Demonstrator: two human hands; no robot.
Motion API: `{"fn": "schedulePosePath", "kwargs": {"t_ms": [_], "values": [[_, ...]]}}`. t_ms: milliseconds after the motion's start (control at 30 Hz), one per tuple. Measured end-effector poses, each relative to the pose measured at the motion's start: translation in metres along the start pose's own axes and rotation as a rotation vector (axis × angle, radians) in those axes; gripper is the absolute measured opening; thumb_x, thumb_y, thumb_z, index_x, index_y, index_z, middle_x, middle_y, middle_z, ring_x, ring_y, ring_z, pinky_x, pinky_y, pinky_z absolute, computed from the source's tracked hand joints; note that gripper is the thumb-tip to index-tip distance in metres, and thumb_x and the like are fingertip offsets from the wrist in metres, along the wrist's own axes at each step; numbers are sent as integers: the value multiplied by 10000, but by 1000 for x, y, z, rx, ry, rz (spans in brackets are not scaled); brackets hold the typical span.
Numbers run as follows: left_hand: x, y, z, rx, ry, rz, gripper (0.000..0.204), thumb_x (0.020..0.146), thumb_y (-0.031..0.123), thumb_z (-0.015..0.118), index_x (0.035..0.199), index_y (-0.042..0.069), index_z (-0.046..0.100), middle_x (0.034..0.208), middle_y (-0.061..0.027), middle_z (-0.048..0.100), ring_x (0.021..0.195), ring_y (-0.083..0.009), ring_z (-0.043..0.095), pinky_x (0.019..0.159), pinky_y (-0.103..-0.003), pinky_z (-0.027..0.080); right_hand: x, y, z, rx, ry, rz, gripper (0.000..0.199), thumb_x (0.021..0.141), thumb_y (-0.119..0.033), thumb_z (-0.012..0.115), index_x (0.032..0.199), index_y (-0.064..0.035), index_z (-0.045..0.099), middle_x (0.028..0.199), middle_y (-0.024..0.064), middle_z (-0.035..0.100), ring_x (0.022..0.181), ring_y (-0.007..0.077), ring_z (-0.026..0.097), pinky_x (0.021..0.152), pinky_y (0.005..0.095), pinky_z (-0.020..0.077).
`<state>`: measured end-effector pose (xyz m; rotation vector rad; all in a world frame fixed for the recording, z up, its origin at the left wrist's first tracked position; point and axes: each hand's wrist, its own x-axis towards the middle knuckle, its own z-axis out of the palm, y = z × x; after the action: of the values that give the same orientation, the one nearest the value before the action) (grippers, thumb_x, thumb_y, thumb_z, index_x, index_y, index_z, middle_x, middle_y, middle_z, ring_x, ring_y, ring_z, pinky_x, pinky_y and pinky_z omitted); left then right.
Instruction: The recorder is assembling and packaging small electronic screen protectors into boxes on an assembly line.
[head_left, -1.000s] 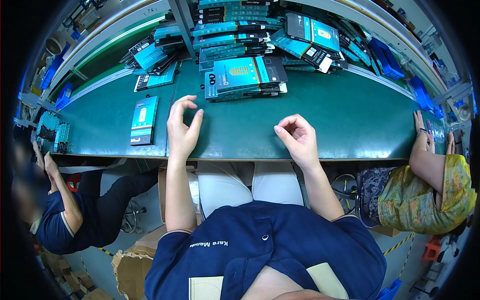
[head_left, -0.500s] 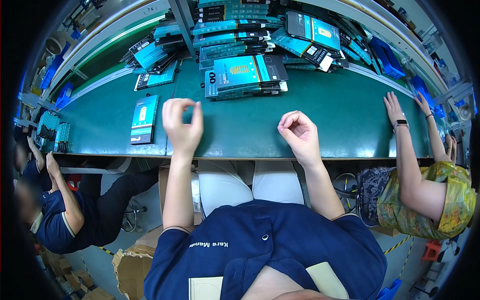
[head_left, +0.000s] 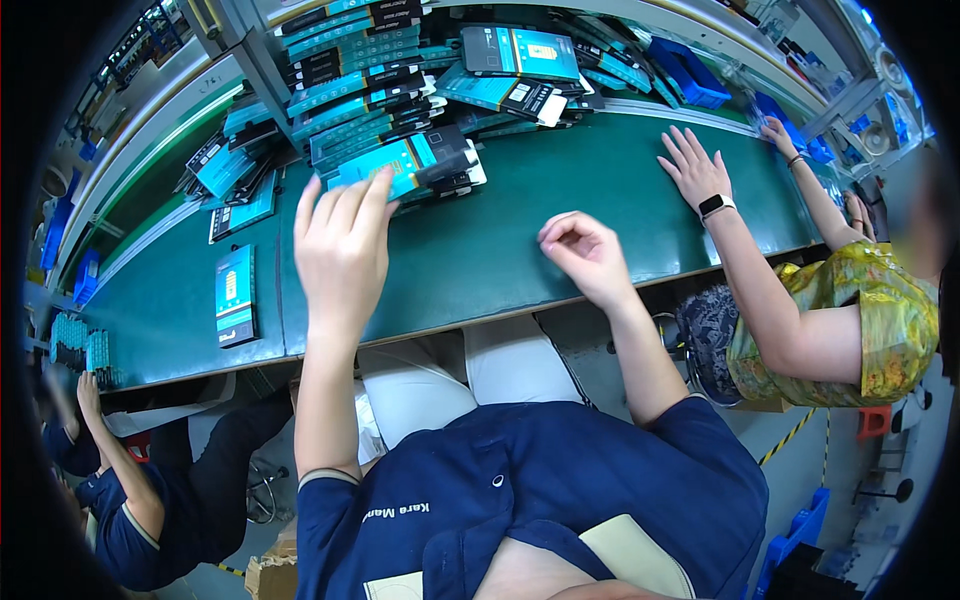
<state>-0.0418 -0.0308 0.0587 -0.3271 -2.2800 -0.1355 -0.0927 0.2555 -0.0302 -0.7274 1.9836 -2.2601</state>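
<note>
- Over my feed I saw a blue bin point(head_left: 690, 72) between one and two o'clock.
- A co-worker's yellow patterned shirt point(head_left: 897, 345) showed at three.
- Striped floor tape point(head_left: 787, 437) ran at four.
- I spotted a cardboard box point(head_left: 272, 577) at seven.

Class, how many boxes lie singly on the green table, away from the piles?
1: a teal box, flat on the green table, left of the person's left hand. Another may be hidden behind that hand.

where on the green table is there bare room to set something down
The green table has bare patches between the left hand and right hand, in front of the near box stack; between the right hand and the co-worker's hand; and left of the lone box. The back is crowded with piled boxes and a blue bin.
</note>
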Motion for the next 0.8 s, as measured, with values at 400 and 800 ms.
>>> {"fn": "schedulePosePath", "kwargs": {"t_ms": [400, 800], "values": [[-51, 26, 2, -474, -574, -54, 693, 742, 400, 789, 1285, 37, 557, 1333, -175, 531, 1247, -354, 484, 1055, -452, 380, 48, -35, -231, -1654, 435, -119, 304, 939, -238, 573, 1150, -47, 676, 1244, 209, 621, 1161, 380, 577, 1009, 448, 447], [-40, 28, 21, -447, -557, -39, 789, 672, 410, 805, 1309, 20, 550, 1233, -143, 535, 1117, -305, 501, 978, -398, 399, -15, -40, -22, -1182, 69, -14, 317, 726, -223, 762, 1007, -113, 664, 1241, 160, 575, 1200, 334, 498, 1024, 463, 336]]}}
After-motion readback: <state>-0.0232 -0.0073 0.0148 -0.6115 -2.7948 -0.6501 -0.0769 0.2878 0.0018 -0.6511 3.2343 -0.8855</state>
